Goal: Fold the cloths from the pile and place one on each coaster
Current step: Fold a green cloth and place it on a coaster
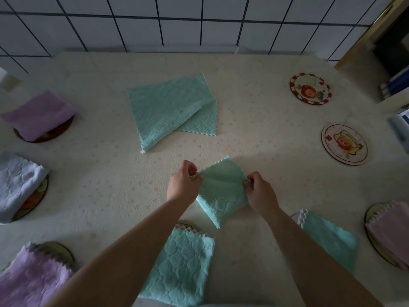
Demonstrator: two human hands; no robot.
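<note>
1. The left hand (183,185) and the right hand (260,191) each pinch one side of a small folded green cloth (222,191), fingers curled on its edges, near the middle of the table (254,129).
2. Behind it lies the pile (172,109), green cloth partly folded over.
3. Two bare coasters (310,89) (344,144) are at the right side.
4. Folded cloths already lie on other coasters: purple (39,114), blue (17,185) and purple (33,278) on the left, two green (183,264) (329,238) in front, pink (391,227) at right.
</note>
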